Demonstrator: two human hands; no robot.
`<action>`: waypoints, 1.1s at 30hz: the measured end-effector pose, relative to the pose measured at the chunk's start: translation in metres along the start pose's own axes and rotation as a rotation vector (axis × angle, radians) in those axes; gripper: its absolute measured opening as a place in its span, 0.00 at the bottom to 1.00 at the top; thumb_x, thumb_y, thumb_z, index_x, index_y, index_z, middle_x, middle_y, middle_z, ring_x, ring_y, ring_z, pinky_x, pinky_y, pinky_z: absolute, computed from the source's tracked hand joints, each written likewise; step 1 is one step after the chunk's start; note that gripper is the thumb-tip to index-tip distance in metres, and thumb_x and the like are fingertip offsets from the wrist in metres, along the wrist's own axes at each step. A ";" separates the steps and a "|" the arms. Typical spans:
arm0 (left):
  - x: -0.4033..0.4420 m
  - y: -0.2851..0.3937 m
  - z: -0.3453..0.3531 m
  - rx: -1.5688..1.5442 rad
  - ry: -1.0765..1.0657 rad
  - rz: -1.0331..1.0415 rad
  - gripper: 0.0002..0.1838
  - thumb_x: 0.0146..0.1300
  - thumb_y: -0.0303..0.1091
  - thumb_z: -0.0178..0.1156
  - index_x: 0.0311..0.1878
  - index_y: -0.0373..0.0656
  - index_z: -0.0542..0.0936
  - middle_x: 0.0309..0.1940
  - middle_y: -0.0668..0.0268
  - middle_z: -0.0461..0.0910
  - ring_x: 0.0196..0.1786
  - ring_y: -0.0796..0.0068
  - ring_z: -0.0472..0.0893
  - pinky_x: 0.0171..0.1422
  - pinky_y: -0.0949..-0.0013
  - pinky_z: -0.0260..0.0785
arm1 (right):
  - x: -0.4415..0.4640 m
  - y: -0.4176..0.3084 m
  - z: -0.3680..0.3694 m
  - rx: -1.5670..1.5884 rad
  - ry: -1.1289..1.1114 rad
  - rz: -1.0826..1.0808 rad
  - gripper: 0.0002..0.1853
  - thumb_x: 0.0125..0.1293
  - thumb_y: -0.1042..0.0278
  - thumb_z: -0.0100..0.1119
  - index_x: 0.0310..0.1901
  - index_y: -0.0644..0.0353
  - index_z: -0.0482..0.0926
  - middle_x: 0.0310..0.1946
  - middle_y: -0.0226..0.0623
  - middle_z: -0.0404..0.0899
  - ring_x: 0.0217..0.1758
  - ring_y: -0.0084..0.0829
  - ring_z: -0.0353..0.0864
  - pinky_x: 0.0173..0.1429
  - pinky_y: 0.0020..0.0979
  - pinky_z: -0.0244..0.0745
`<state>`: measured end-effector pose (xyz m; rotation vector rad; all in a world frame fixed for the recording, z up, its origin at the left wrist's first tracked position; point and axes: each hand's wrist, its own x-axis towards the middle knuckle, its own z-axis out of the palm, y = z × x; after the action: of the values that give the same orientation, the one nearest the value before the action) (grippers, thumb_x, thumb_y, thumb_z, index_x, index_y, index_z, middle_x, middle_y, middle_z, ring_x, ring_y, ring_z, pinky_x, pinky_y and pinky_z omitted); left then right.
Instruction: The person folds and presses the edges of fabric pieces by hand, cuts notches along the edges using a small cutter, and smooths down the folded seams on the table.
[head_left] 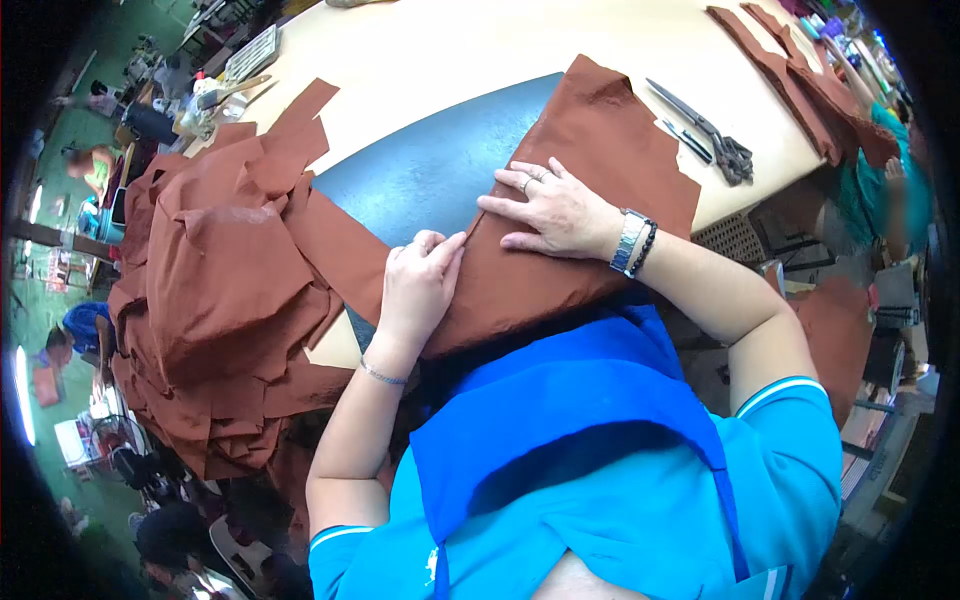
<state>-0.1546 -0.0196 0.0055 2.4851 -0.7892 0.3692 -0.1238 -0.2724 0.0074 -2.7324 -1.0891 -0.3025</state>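
A large reddish-brown leather piece [590,240] lies over a dark smooth board [420,150] on the table, its near side reaching the table's front edge. My left hand [422,285] pinches the left edge of this piece between thumb and fingers. On top of the same piece my right hand [560,212] rests flat, fingers stretched out toward that edge. A narrower reddish-brown strip [345,245] runs from the left under or beside my left hand; the overlap is hidden there.
A big heap of reddish-brown pieces [220,290] stands at the left. Scissors [700,125] with dark-wrapped handles and a pen-like tool [688,142] lie at the right. Brown strips [775,80] hang over the right table edge. A brush [232,92] sits at the back left. Other people work nearby.
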 end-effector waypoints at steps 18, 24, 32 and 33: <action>-0.006 -0.007 -0.034 0.113 -0.214 -0.191 0.06 0.67 0.36 0.62 0.41 0.51 0.86 0.37 0.71 0.81 0.46 0.67 0.82 0.74 0.31 0.54 | 0.004 -0.037 0.003 0.013 -0.090 -0.068 0.40 0.64 0.27 0.51 0.70 0.46 0.71 0.64 0.48 0.71 0.70 0.46 0.68 0.69 0.63 0.61; -0.011 -0.015 -0.041 0.204 -0.216 -0.011 0.07 0.66 0.34 0.61 0.44 0.55 0.87 0.37 0.75 0.80 0.46 0.72 0.81 0.75 0.30 0.52 | 0.005 -0.054 -0.002 0.013 -0.105 -0.045 0.39 0.65 0.29 0.52 0.70 0.48 0.70 0.61 0.47 0.72 0.68 0.46 0.69 0.69 0.60 0.63; -0.021 -0.034 -0.048 0.363 -0.179 0.162 0.09 0.64 0.37 0.61 0.45 0.60 0.86 0.41 0.80 0.80 0.47 0.77 0.80 0.77 0.30 0.49 | 0.009 -0.065 -0.005 0.014 -0.166 -0.042 0.39 0.65 0.28 0.52 0.71 0.44 0.69 0.61 0.50 0.71 0.64 0.46 0.71 0.63 0.57 0.69; -0.021 -0.036 -0.050 0.377 -0.178 0.175 0.09 0.64 0.37 0.61 0.45 0.60 0.86 0.40 0.79 0.80 0.47 0.77 0.80 0.77 0.30 0.48 | 0.011 -0.066 -0.007 0.019 -0.176 -0.041 0.39 0.65 0.28 0.53 0.71 0.43 0.69 0.61 0.50 0.71 0.64 0.47 0.70 0.62 0.58 0.70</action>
<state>-0.1550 0.0426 0.0253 2.8360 -1.1013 0.3913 -0.1627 -0.2200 0.0228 -2.7646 -1.1860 -0.0564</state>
